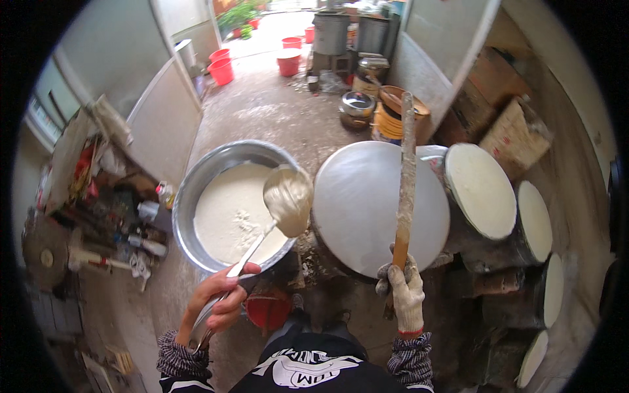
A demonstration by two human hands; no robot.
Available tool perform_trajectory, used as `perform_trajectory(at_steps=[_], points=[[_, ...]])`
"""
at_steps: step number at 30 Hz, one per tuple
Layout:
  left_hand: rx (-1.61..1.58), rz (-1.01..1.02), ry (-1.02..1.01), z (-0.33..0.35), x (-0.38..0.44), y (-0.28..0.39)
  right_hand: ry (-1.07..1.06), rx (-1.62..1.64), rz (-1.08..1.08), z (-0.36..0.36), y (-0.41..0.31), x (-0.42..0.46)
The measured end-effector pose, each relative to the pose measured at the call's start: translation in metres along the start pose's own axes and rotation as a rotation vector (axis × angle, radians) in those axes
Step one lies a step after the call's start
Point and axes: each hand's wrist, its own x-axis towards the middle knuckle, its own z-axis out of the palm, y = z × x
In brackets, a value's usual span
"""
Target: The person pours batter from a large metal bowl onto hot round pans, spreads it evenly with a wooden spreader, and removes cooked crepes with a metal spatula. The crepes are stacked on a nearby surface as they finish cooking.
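Bare, my left hand (218, 299) grips the handle of a metal ladle (288, 199). The ladle's bowl, coated with pale batter, is over the right rim of a large metal basin (184, 231). Cream-coloured batter (236, 196) fills much of that basin, with a few lumps on its surface. In a white work glove with grey fingertips, my right hand (404, 294) holds a long wooden scraper stick (407, 172), upright in the picture and crusted with dried batter. Beneath the stick lies a round flat griddle (358, 206), its grey surface bare apart from faint streaks.
Several round griddles bearing pale sheets, such as one pancake (481, 191), curve along the right. A red bucket (268, 309) stands under the basin near my feet. Beyond the griddle are a yellow bucket (388, 123) and a lidded pot (357, 105). Clutter (137, 221) lines the left.
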Motion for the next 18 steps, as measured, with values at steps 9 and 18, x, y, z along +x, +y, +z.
perform_trajectory(at_steps=[9,18], points=[[0.008,-0.085,-0.353,0.089,0.168,-0.013,0.220,0.174,-0.102,-0.073,-0.001,-0.045],[0.848,-0.175,-0.016,0.070,0.303,-0.088,0.321,-0.426,-0.135,-0.119,0.023,-0.040]])
